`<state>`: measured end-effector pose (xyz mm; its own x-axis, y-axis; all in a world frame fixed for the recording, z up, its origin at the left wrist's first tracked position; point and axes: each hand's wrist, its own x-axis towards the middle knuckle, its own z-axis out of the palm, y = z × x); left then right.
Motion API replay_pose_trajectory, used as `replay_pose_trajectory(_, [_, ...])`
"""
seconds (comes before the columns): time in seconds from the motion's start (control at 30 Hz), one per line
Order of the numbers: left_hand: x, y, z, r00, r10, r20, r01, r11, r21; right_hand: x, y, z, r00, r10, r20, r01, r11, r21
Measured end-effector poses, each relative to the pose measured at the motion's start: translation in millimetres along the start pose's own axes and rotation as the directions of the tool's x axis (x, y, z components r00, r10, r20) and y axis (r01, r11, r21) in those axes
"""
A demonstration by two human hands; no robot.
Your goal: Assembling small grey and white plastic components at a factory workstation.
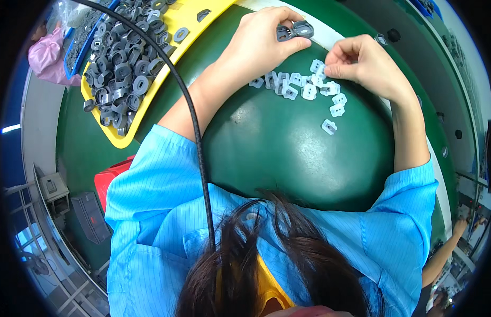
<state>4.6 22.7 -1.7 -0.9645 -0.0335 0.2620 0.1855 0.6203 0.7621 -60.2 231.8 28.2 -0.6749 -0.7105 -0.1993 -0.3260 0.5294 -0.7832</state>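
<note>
My left hand [262, 39] is closed round a couple of dark grey oval plastic parts [303, 29], which stick out between thumb and fingers. Across from it, my right hand [366, 64] pinches with thumb and forefinger at a small translucent white plastic piece [318, 69] on the pile's far side. More such white pieces [309, 92] lie loosely scattered on the green tabletop [266, 142] below both hands. The right fingertips partly hide the piece at which they pinch.
A yellow tray [121, 140] heaped with grey plastic rings [118, 68] stands at the left. Beyond it are blue bins [76, 47] and a person in pink [47, 55]. A red container [108, 177] sits by my left elbow. A black cable [190, 100] crosses the view.
</note>
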Motion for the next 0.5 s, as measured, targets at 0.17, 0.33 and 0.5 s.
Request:
replay_pose_trajectory(0.17, [-1,-4,4,0.901,0.394,-0.183,-0.345,0.905,0.249,12,0,2,0.993,0.021,-0.117,0.035,0.889,0.457])
replay_pose_trajectory(0.33, [-1,-7,8,0.844,0.479,-0.242,-0.400,0.862,0.312,18,-3,28,0.902,-0.114,-0.416,0.244,0.930,0.276])
replay_pose_trajectory(0.5, [-4,-3,11,0.846,0.457,-0.276,-0.377,0.877,0.298,16,-5,37,0.912,-0.085,-0.402,0.264,0.871,0.415])
